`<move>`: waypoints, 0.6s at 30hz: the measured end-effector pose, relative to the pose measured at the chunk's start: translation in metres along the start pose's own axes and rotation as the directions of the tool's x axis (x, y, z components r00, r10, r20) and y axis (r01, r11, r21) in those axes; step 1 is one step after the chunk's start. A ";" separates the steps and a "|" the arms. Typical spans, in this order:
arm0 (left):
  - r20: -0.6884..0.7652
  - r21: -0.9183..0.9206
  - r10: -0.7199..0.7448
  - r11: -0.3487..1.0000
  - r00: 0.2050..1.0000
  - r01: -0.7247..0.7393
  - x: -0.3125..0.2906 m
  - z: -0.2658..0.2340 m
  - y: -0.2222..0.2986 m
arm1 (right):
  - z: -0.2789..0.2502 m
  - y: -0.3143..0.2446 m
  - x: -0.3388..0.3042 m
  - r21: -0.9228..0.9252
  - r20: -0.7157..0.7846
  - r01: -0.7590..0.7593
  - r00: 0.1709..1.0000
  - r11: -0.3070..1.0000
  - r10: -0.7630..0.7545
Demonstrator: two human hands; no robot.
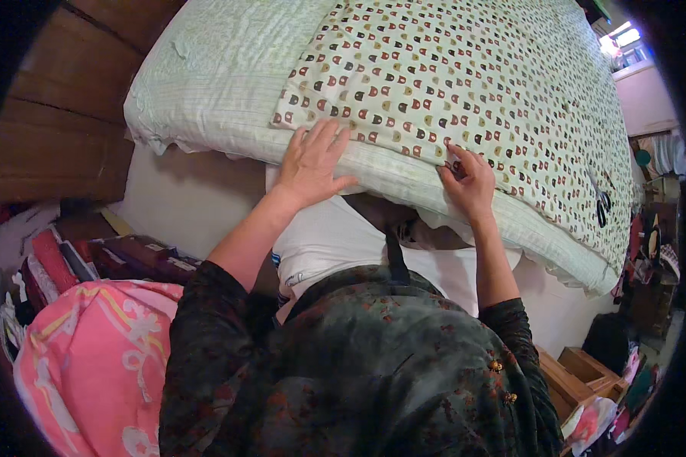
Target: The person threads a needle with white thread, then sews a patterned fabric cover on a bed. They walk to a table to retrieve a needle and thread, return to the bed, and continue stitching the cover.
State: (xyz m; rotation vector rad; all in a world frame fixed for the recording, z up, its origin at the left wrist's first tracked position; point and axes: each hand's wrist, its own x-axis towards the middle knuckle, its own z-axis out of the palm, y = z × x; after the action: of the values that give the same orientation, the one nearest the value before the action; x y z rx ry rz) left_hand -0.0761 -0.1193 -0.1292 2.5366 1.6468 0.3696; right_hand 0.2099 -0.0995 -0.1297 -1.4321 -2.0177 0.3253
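Observation:
A cream cloth [434, 68] printed with small red, black and tan animal heads lies spread over a pale quilted bed cover [213, 76]. My left hand [312, 164] rests on the near edge, fingers stretched out flat, the tips at the printed cloth's border. To its right, my right hand [471, 183] is at the same border with thumb and fingers curled together. Whatever lies between those fingertips is too small to make out. Black-handled scissors [603, 207] lie on the cloth farther right.
Brown wooden panels [61, 107] stand at the left of the bed. A pink patterned blanket [99, 365] is heaped at lower left, beside dark boxes [141, 255]. At lower right sits an open wooden drawer unit [583, 377], with piled clothes nearby. My knees are against the bed's side.

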 end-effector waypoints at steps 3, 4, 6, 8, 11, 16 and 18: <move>-0.006 -0.190 -0.171 0.968 0.985 0.167 0.023 -0.013 -0.006 | 0.002 0.002 0.000 -0.049 0.005 -0.045 0.999 0.998 0.045; -0.001 -0.253 -0.229 0.942 0.974 0.221 0.031 -0.016 -0.008 | 0.004 0.004 -0.001 -0.053 -0.017 -0.026 1.000 0.998 0.025; -0.090 -0.273 -0.420 0.882 0.903 0.383 0.044 -0.020 -0.012 | 0.003 0.003 -0.001 -0.059 -0.010 -0.034 0.999 0.998 0.033; 0.059 -0.206 -0.592 0.781 0.804 0.590 0.062 -0.035 -0.016 | 0.004 0.003 -0.002 -0.064 -0.028 -0.024 0.999 0.998 0.023; 0.029 -0.086 -0.660 0.746 0.750 0.660 0.077 -0.035 -0.015 | 0.003 0.002 -0.001 -0.038 -0.017 -0.034 0.999 0.999 0.034; -0.087 -0.189 -0.737 0.673 0.670 0.715 0.085 -0.004 -0.028 | 0.002 0.002 -0.003 -0.064 -0.025 -0.016 1.000 0.998 0.014; -0.131 -0.445 -0.737 0.641 0.663 0.625 0.081 0.005 -0.039 | 0.004 0.003 -0.002 -0.070 -0.035 -0.003 0.999 0.998 0.000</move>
State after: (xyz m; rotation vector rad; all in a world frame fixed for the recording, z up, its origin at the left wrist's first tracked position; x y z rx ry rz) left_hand -0.0780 -0.0290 -0.1299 1.4561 2.2406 0.9027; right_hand 0.2101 -0.0999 -0.1349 -1.4716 -2.0178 0.2311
